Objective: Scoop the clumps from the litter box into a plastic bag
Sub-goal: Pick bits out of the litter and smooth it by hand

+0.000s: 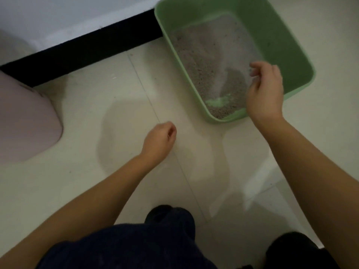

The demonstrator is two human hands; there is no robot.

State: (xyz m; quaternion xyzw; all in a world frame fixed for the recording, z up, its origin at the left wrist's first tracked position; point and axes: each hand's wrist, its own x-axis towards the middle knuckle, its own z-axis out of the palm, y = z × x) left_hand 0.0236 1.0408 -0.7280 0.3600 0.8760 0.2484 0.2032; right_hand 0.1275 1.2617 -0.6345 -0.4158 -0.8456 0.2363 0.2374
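green litter box point(275, 35) of grey litter, both hands loosely curled, empty

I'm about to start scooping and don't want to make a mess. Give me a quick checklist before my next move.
1. Litter box within reach: ok, the right hand hangs over its near corner.
2. Litter exposed: ok, no lid on the box.
3. Scoop in hand: not ok, neither hand holds one, and none is in view.
4. Plastic bag ready: not ok, none visible.
5. Left hand free: ok, loosely curled above the floor, holding nothing visible.
6. Clumps located: cannot tell, the litter is blurred.
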